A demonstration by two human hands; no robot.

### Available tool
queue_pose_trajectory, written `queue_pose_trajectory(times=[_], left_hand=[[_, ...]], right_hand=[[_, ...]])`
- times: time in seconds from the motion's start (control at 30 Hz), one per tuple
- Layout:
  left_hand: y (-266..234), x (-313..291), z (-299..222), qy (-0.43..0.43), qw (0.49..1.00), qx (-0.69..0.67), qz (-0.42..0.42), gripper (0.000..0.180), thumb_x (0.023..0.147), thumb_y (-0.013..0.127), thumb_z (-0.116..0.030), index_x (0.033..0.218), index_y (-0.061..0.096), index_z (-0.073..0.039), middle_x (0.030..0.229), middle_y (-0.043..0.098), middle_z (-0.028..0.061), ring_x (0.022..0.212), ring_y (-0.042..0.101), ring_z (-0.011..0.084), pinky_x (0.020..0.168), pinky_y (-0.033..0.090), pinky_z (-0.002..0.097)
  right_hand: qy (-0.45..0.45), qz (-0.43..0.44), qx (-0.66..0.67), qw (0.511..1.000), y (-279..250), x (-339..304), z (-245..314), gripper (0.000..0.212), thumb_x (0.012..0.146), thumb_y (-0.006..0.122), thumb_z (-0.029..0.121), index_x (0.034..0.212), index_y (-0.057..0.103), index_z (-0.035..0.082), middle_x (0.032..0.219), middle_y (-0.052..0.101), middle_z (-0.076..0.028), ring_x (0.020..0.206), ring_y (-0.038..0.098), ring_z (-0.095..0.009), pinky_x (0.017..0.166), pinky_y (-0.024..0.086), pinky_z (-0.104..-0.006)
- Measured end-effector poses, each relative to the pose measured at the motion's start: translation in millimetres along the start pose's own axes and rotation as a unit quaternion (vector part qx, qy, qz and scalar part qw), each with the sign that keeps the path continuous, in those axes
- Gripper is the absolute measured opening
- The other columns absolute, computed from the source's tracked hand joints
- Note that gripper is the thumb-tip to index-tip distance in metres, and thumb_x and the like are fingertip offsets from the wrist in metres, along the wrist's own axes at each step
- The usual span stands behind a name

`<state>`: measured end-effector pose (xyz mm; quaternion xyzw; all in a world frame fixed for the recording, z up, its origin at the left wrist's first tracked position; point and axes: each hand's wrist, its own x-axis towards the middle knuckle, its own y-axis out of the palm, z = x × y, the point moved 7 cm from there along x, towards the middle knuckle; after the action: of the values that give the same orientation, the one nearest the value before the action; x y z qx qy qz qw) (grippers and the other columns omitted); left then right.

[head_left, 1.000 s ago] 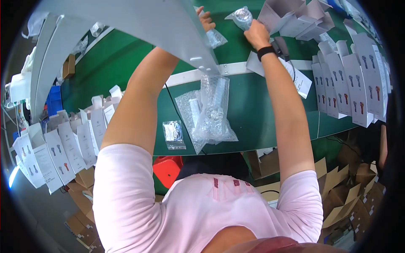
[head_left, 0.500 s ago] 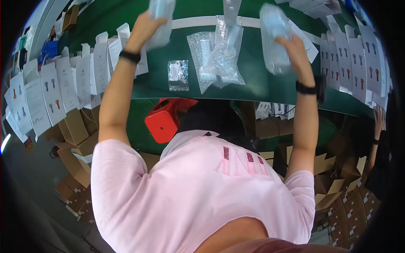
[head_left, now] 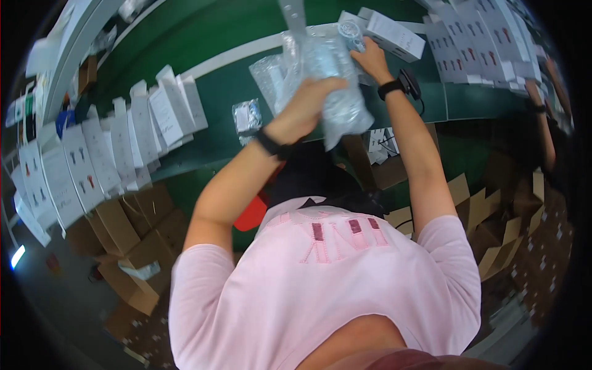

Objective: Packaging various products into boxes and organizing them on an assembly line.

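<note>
At far left, white boxes (head_left: 83,169) in a curved row along the green table (head_left: 213,92), upright, several with flaps raised and device pictures printed on the sides. Below them, brown cartons (head_left: 132,225) with flaps spread. Next, lying flat on the table, a small clear packet (head_left: 246,117) with something white inside; farther down, under the table edge, a bit of a red stool (head_left: 250,214). Then clear bubble-wrap bags (head_left: 264,74), partly hidden behind the left hand (head_left: 310,102). In that hand, clenched across the middle, a bubble-wrapped bundle (head_left: 346,110), pale blue through the wrap: lying to the right of the palm, with fingers over its upper face, one end extending beyond the knuckles toward the far side, the other slanting nearer the body, past the table's front edge in this view. Cannot tell whether clear of the table or resting on it. Just right of the bundle's far end, a pale blue item (head_left: 350,31) with a round head, pointing away from the right hand (head_left: 372,60); grasped at the near end between thumb and fingers, somewhat blurred. Right beside that, a white carton (head_left: 394,36) on its side. Farther right, more printed white boxes (head_left: 465,46), and at the rim, another person's forearm (head_left: 544,129).
</note>
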<state>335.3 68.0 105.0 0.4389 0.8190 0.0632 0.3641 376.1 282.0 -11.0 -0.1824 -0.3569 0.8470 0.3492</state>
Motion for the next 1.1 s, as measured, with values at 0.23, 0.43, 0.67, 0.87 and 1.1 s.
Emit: queue_pose_trajectory(times=[0.23,0.43,0.67,0.87,1.1], left_hand=[[-38,137,68,0.147,0.904,0.284,-0.284,0.075,0.079,0.064,-0.012,0.140,0.024,0.005,0.140,0.036,0.0260,0.131,0.036,0.0361,0.109,0.029,0.0395],[-27,52,77,0.217,0.850,0.456,-0.148,0.088,0.087,0.062,-0.025,0.143,0.006,0.013,0.148,0.008,0.0376,0.140,0.007,0.0475,0.115,0.009,0.0462],[93,70,-94,0.349,0.856,0.378,-0.044,0.110,0.075,0.075,-0.028,0.143,-0.002,0.013,0.150,0.000,0.0349,0.142,-0.001,0.0452,0.115,0.004,0.0462],[-3,274,-114,0.171,0.876,0.257,-0.371,0.107,0.065,0.072,-0.009,0.145,0.003,0.001,0.151,0.009,0.0304,0.139,0.014,0.0476,0.115,0.011,0.0466],[-19,283,-118,0.433,0.836,0.226,-0.252,0.078,0.063,0.068,0.004,0.131,0.030,0.001,0.120,0.045,0.0167,0.114,0.043,0.0254,0.095,0.039,0.0388]], right_hand=[[-0.008,0.028,0.190,0.981,11,-9,-34,0.035,0.081,0.065,0.023,0.107,0.062,-0.001,0.089,0.067,-0.014,0.080,0.063,-0.021,0.075,0.050,-0.0346],[-0.033,0.207,0.018,0.978,29,-65,25,0.057,0.077,0.069,0.029,0.120,0.054,-0.005,0.096,0.061,-0.029,0.093,0.059,-0.042,0.083,0.049,-0.0426],[-0.096,-0.255,-0.027,0.962,-182,80,62,0.067,0.072,0.073,0.018,0.129,0.045,-0.004,0.124,0.054,-0.024,0.113,0.053,-0.036,0.096,0.043,-0.0405],[-0.040,-0.123,0.174,0.976,-125,195,16,0.065,0.067,0.073,0.026,0.120,0.048,-0.003,0.108,0.062,-0.023,0.090,0.063,-0.039,0.079,0.051,-0.0422],[-0.118,-0.145,0.086,0.979,-130,147,37,0.036,0.071,0.069,0.026,0.097,0.065,0.001,0.089,0.067,-0.020,0.083,0.063,-0.038,0.072,0.051,-0.0419]])
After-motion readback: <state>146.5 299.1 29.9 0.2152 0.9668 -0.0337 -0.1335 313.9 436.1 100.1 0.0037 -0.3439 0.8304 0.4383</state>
